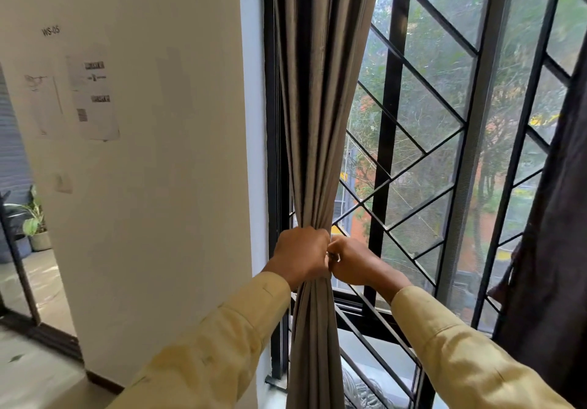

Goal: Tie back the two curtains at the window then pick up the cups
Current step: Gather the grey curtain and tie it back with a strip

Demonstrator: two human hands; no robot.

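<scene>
Here we bunched the grey pleated curtain point(320, 122) at the window's left edge: our left hand point(301, 253) clenched around it, our right hand point(352, 262) pinching it from 3 o'clock. Between two curtains, the diamond metal grille point(428, 122) stood uncovered; the darker curtain point(552, 249) hung at 3 o'clock.

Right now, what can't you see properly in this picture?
Head view only:
Tie: hidden by the left hand and right hand gripping the grey curtain.
Dark curtain: cut off by the right edge.
Wall papers: print too small, blurred.
Cups: nowhere in view.
</scene>
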